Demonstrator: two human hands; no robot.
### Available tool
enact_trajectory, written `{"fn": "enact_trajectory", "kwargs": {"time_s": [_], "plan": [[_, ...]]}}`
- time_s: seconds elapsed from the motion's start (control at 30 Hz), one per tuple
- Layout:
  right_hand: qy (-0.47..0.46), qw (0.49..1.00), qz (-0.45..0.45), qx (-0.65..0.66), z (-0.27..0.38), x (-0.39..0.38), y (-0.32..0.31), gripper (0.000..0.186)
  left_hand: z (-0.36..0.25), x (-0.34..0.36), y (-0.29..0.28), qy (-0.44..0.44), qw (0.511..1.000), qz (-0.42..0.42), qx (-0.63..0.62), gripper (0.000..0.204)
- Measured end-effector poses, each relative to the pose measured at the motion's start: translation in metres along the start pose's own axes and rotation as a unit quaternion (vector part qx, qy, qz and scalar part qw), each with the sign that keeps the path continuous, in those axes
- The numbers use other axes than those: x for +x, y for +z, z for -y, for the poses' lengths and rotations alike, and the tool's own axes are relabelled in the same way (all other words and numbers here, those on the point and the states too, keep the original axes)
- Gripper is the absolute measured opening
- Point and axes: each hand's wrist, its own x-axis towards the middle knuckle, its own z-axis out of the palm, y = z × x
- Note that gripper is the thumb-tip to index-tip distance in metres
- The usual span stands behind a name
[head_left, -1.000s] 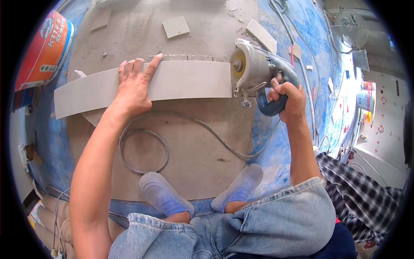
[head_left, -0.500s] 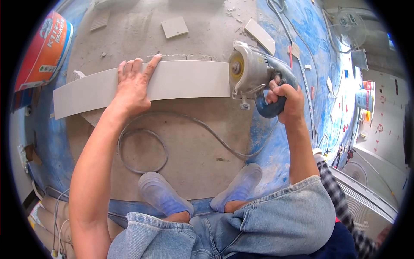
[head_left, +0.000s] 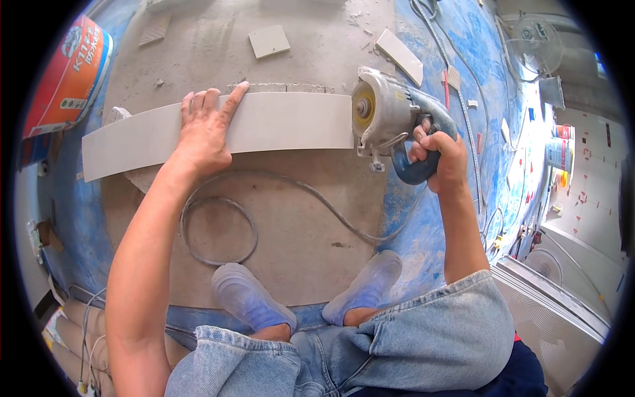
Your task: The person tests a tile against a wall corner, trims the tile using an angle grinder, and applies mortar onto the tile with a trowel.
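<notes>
A long white tile strip (head_left: 284, 119) lies crosswise, propped on pale rubble (head_left: 120, 114). My left hand (head_left: 204, 129) rests on it with fingers apart, fingertips reaching its far edge. My right hand (head_left: 436, 149) grips the dark handle of a handheld power saw (head_left: 387, 109), whose yellow-centred disc stands at the strip's right end. Whether the disc touches the tile I cannot tell. A grey cord (head_left: 317, 200) runs from the saw's side and loops on the grey board (head_left: 337, 278) before my feet.
An orange-red bucket (head_left: 66, 73) stands at far left. Offcuts (head_left: 268, 41) and another tile piece (head_left: 397, 56) lie beyond the strip. Cords, a fan (head_left: 532, 43) and buckets (head_left: 559, 155) are at right, grooved panels (head_left: 536, 317) at lower right, rolled material (head_left: 86, 317) at lower left.
The co-worker in black-and-white checked cloth at lower right has moved out of view, uncovering the grooved panels. The saw has shifted very slightly toward me; my left hand holds its place.
</notes>
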Motion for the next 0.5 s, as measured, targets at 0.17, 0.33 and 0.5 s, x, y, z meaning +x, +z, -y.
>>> {"fn": "enact_trajectory", "kwargs": {"time_s": [0.17,0.33,0.5], "plan": [[0.007,1.0,-0.001,-0.003,-0.0001,-0.0012,0.0002,0.02,-0.0026,-0.0001,-0.0021,-0.002,1.0,0.003,-0.005,0.105],[0.01,0.999,-0.015,0.033,0.0009,-0.0051,0.0037,0.011,-0.0032,0.0001,-0.0032,0.002,1.0,0.003,-0.011,0.105],[0.017,1.0,0.006,0.014,-0.0032,-0.006,-0.0023,0.02,-0.0026,-0.0016,-0.0022,-0.003,1.0,0.005,-0.006,0.106]]}}
